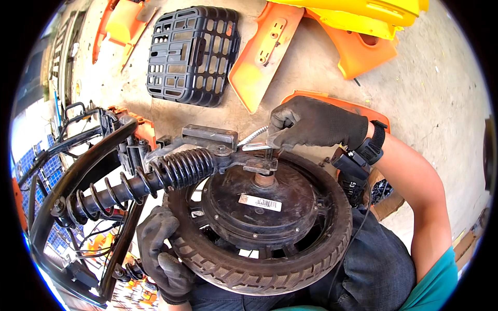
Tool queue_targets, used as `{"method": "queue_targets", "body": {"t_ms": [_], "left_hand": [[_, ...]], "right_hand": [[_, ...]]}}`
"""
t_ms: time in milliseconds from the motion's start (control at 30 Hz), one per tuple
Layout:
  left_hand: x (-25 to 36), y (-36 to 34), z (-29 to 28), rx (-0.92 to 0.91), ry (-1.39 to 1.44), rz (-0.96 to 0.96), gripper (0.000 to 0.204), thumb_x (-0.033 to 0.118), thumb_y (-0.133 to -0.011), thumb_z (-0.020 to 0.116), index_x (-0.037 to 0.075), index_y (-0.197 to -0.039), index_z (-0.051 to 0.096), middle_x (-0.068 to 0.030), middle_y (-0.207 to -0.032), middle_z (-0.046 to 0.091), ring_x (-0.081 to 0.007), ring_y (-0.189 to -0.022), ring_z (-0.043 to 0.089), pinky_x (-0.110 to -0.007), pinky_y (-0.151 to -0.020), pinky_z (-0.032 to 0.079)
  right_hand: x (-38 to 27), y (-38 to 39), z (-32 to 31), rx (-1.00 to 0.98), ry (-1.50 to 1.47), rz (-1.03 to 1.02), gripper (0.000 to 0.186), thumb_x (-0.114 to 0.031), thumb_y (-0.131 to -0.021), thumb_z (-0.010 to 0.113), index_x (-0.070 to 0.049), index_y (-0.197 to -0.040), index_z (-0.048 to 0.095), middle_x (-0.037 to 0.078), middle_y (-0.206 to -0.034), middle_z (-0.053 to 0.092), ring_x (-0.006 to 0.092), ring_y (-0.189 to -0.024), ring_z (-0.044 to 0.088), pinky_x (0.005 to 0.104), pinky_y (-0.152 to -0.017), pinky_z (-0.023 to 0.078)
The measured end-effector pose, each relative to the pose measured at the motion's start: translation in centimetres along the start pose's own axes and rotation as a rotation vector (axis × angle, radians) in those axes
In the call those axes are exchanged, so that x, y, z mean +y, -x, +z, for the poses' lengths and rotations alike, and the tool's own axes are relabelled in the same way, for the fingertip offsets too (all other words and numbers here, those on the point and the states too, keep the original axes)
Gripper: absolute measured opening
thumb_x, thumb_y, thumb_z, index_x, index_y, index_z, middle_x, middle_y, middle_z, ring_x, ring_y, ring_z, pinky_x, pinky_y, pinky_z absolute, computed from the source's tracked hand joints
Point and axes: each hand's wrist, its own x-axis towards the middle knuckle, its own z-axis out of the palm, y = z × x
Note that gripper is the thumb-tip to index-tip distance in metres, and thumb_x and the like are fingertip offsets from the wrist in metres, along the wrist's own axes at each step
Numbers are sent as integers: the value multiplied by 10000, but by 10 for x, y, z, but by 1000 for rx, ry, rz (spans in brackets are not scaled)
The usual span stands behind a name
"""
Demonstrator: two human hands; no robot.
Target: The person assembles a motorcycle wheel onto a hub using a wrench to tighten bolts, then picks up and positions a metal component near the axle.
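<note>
Operating from a distance, I am pinching what looks like a slim silver tool (255, 147) in the gloved right hand (306, 124), thumb and fingers pressing together near the end of an axle (264, 179), though their exact hold is partly hidden. The gloved left hand (165, 254) is curling against the tyre (254, 277); whether it is clamping or merely resting, I cannot tell. The wheel (249, 223) is lying hub-up over denim-clad legs (378, 264), its far edge beneath the right hand, its axle meeting a metal bracket (261, 165). Doing this well, in my judgement, is calling for seating the tool squarely before putting force into it, bracing the tyre against twisting, and guiding the ribbed cable (254, 136) clear of the fingers. Slipping against the bracket's edge is looking the likeliest trouble. To the left, a coil-spring shock absorber (124, 189) is reaching toward a black tubular frame (85, 156); beyond, a black plastic basket (196, 54) and an orange panel (251, 78) are lying on the concrete floor (446, 93).
</note>
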Motion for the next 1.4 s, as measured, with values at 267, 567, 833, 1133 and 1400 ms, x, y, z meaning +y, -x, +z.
{"method": "queue_targets", "body": {"t_ms": [267, 567, 833, 1133, 1400], "left_hand": [[58, -35, -26, -170, -234, 160, 573, 497, -1007, 441, -21, -1158, 632, -230, -1127, 638, -341, -1099, 586, -485, -979, 429], [156, -112, -12, -480, -586, 408, 350, 190, -912, 622, -16, -1194, 641, -221, -1191, 655, -356, -1166, 605, -441, -1014, 455], [104, -157, 56, -864, -538, 379, 250, 21, -847, 629, -23, -1092, 647, -191, -1033, 657, -362, -981, 644, -420, -879, 510], [84, -184, 91, -1083, -615, 455, 111, 60, -754, 675, 6, -850, 672, -175, -748, 630, -349, -788, 640, -398, -737, 513], [61, -179, 88, -1010, -574, 529, 256, 129, -740, 762, 32, -965, 690, -163, -859, 654, -337, -820, 638, -417, -735, 520]], "right_hand": [[17, 7, -15, 37, 99, -73, 216, -218, -860, 682, -11, -924, 687, 57, -739, 637, 109, -669, 534, 318, -657, 466], [21, 13, 21, 259, 377, -476, 161, -103, -781, 662, -51, -931, 638, 164, -833, 654, 322, -839, 658, 407, -739, 512], [42, 11, 29, 407, 647, -665, 207, -152, -817, 688, -53, -995, 652, 125, -947, 652, 304, -946, 640, 401, -808, 538], [33, 17, 27, 347, 517, -554, 169, -155, -843, 662, -46, -970, 643, 131, -902, 626, 336, -846, 642, 410, -743, 529], [37, 2, 39, 427, 496, -749, 128, -144, -804, 671, -54, -856, 596, 153, -806, 626, 357, -801, 653, 425, -704, 520]]}}
